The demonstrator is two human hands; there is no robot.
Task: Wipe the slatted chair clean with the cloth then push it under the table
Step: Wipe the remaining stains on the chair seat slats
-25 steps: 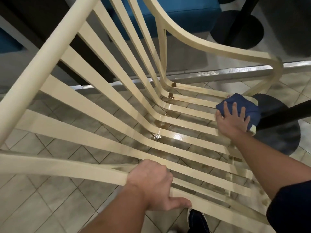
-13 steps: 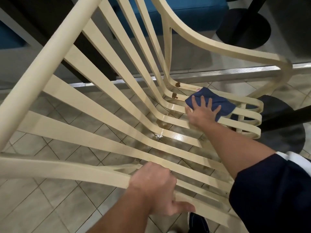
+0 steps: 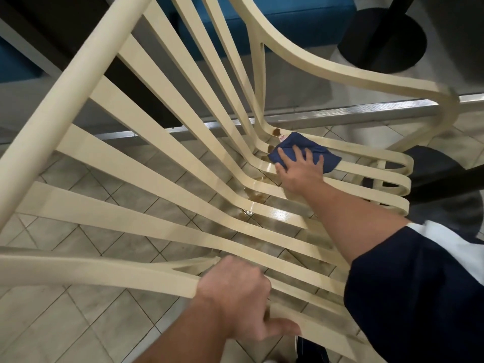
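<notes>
A cream slatted chair fills the view, seen from above and behind its back. My left hand grips the near armrest where it joins the seat. My right hand presses a dark blue cloth flat onto the far seat slats, close to the bend into the backrest. A brown spot sits on the slat just beyond the cloth. Brown smears and a wet shine lie on the middle slats.
Grey floor tiles show through the slats. A black round table base stands at the top right, another dark base at the right under the seat front. A blue bench and a metal floor strip lie beyond.
My right hand has slid the cloth leftward along the seat slats, from the front right edge toward the backrest bend. My left hand has stayed on the armrest.
</notes>
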